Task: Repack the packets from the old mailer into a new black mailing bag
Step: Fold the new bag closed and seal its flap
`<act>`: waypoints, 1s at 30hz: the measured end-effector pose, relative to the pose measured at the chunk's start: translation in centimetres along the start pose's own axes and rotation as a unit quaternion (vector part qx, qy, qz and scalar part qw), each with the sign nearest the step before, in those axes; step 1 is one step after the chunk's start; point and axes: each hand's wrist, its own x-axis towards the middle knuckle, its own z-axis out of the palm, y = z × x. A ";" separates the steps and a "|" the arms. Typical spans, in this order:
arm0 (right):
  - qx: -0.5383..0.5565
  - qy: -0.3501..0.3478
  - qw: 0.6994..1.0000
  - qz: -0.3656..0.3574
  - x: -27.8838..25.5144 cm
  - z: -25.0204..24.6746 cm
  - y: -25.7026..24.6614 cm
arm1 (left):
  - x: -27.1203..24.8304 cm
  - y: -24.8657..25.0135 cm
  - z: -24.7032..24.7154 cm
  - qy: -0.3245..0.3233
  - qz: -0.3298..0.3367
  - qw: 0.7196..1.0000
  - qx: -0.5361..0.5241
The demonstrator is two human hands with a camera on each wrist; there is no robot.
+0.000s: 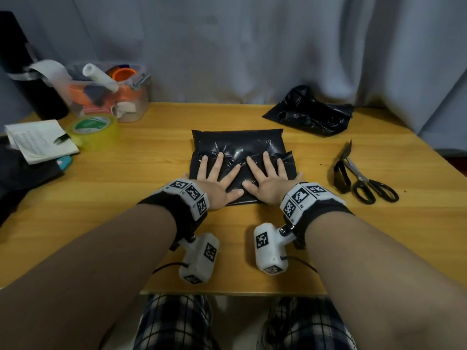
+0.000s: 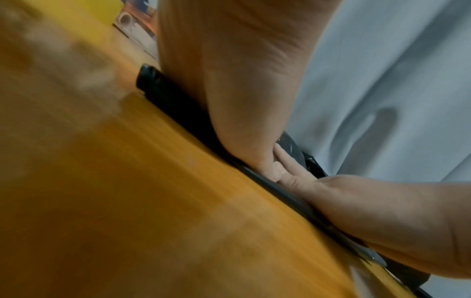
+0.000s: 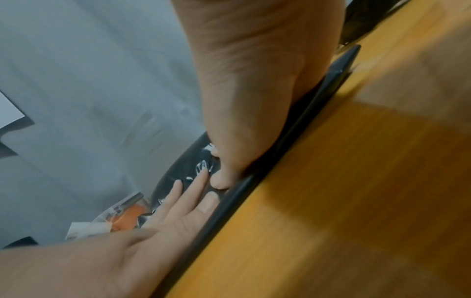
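Note:
A filled black mailing bag [image 1: 237,142] lies flat in the middle of the wooden table [image 1: 151,157], its flap folded over. My left hand [image 1: 217,176] and right hand [image 1: 265,175] both press flat on its near half, fingers spread and straight. In the left wrist view my left hand [image 2: 229,90] lies on the bag's edge [image 2: 173,100], with my right hand [image 2: 382,217] beside it. The right wrist view shows my right hand [image 3: 249,80] on the bag [image 3: 339,68], and my left hand [image 3: 158,225] next to it. The crumpled old black mailer [image 1: 310,113] lies at the back right.
Scissors [image 1: 366,180] with a black plastic scrap [image 1: 341,178] lie to the right. A yellow tape roll [image 1: 93,128], papers [image 1: 38,140] and a clear bin of supplies [image 1: 111,94] stand at the back left. A grey curtain [image 1: 252,46] hangs behind the table.

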 end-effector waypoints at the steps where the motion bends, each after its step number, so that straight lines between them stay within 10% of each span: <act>1: -0.001 -0.002 1.000 0.001 -0.1 0.1 0.0 | 0.0 -0.1 0.1 -0.002 0.003 1.000 0.002; 24: -0.073 -0.060 0.994 0.056 -2.8 -1.5 3.3 | -2.3 -2.5 -2.3 -0.114 0.001 0.993 0.023; 30: -0.015 0.209 0.976 -0.060 -3.5 -2.7 1.3 | -0.4 -3.6 -7.0 0.145 0.064 0.983 -0.090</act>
